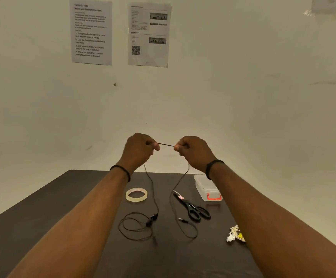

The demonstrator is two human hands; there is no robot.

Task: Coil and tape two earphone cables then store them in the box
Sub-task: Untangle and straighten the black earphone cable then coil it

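Black cable point(165, 145) runs taut between the two raised hands: the left hand point(138, 150) and the right hand point(193, 151) each pinch it with curled fingers, above the table's point(43, 207) far edge. Its ends hang down and loop on the table between the tape point(136, 195) and scissors point(193, 208). White cable point(235, 234) lies coiled near the right forearm. The box point(207, 187) sits closed beyond the scissors.

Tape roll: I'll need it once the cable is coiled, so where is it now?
In the head view the tape roll lies flat on the table, left of centre, just left of the black earphone cable.
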